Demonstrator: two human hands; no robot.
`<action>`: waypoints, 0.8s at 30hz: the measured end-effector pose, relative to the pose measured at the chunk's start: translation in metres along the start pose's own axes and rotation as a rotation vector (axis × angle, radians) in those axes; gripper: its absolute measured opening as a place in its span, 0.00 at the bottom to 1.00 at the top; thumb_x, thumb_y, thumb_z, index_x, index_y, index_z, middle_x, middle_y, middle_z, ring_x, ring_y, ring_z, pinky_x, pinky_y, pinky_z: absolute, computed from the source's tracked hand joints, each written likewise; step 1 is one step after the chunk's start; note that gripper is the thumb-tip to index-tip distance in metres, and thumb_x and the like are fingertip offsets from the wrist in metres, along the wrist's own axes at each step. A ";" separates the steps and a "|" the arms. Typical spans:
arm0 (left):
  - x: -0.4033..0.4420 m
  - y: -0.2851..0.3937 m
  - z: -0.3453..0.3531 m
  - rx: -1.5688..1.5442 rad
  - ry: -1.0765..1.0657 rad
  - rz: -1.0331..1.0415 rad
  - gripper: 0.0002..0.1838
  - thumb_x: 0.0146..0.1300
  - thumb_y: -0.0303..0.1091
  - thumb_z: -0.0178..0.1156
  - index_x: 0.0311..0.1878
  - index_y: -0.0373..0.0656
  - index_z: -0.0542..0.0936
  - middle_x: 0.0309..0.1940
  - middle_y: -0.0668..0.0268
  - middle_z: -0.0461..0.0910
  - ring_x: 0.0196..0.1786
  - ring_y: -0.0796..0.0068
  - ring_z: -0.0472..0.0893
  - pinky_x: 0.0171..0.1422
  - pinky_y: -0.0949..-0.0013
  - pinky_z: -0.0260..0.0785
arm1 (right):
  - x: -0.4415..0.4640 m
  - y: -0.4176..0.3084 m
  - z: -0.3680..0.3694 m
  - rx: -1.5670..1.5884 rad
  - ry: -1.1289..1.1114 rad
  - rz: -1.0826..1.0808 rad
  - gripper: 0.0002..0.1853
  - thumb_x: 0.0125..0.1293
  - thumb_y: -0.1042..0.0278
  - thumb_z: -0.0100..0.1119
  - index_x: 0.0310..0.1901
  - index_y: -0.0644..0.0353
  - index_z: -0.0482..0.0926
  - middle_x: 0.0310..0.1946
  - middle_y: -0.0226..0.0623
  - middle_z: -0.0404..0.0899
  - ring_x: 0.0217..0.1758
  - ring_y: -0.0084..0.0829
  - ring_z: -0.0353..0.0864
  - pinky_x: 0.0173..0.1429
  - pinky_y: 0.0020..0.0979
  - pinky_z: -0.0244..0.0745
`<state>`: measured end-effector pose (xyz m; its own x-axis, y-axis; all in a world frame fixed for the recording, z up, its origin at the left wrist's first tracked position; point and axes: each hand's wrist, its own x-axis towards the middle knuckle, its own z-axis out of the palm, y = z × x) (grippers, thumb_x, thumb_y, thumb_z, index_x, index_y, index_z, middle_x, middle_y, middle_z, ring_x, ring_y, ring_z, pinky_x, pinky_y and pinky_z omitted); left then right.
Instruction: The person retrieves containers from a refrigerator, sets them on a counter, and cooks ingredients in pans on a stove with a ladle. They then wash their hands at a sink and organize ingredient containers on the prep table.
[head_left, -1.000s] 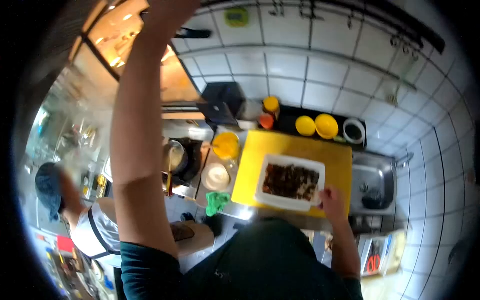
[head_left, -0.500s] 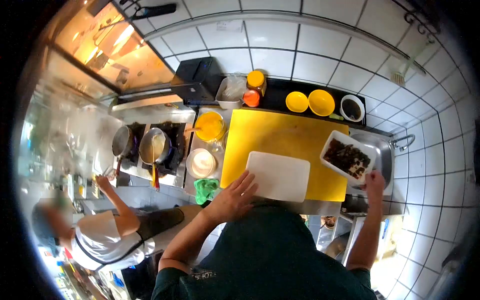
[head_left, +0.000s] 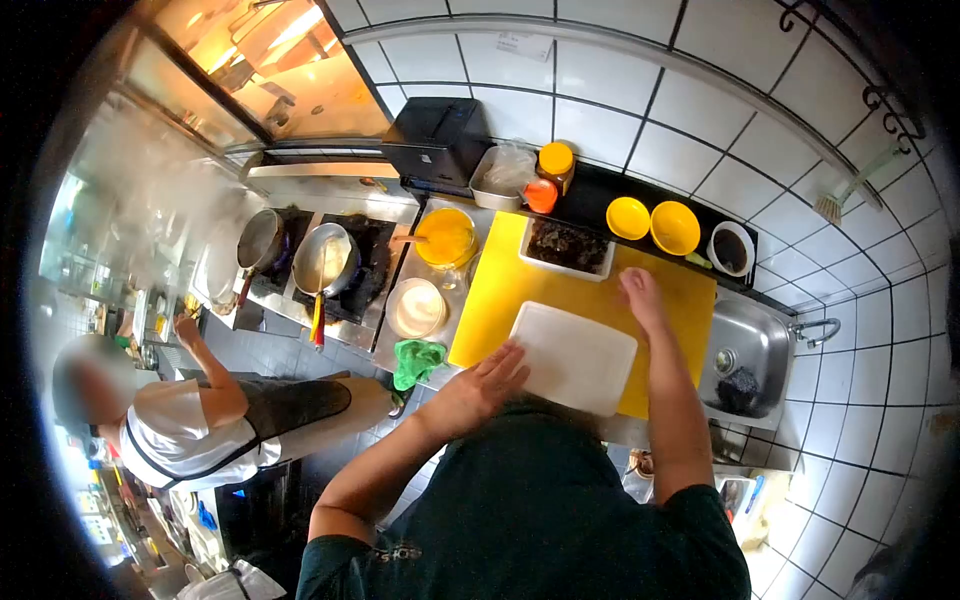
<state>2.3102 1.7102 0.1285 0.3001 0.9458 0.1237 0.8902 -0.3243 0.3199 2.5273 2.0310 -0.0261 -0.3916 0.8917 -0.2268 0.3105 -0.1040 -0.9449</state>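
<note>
Since the earlier frame the tub (head_left: 565, 269) shifts from the right, by the sink (head_left: 745, 330), to the far edge of the board (head_left: 482, 318); the right hand (head_left: 640, 292) is off it and sits farther left. The left hand (head_left: 487, 382) matches its earlier place against the tray (head_left: 575, 358).

Right hand: over the board's right part, fingers loosely bent, part open, nothing seen in them. Left hand: palm down, fingers straight, laid on the tray's left edge, not wrapped round it; thumb contact cannot be told.

Key relation: the tray spans the gap between the hands. Its long axis runs left to right, right end slightly nearer. From the left hand it lies right, touching; from the right hand, near and left, apart. Left hand nearer. Tray or lid: cannot tell.

Tub, dark food (head_left: 566, 243) inside, lies far and left of the right hand, apart from it; its long axis also runs left to right. Right hand nearer to it. Green cloth (head_left: 418, 363) left of the board.
</note>
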 end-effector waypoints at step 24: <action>0.075 -0.015 -0.231 0.731 0.798 -0.096 0.19 0.53 0.14 0.59 0.51 0.30 0.80 0.51 0.46 0.85 0.50 0.51 0.87 0.50 0.56 0.82 | -0.222 -0.063 -0.014 -0.362 0.053 0.012 0.16 0.59 0.60 0.69 0.38 0.66 0.83 0.30 0.49 0.85 0.34 0.42 0.87 0.37 0.39 0.80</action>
<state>2.2404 1.7830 0.3501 0.1443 0.5993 0.7874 0.9660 0.0871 -0.2433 2.6067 1.8459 0.0872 -0.3439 0.9138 -0.2161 0.6053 0.0398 -0.7950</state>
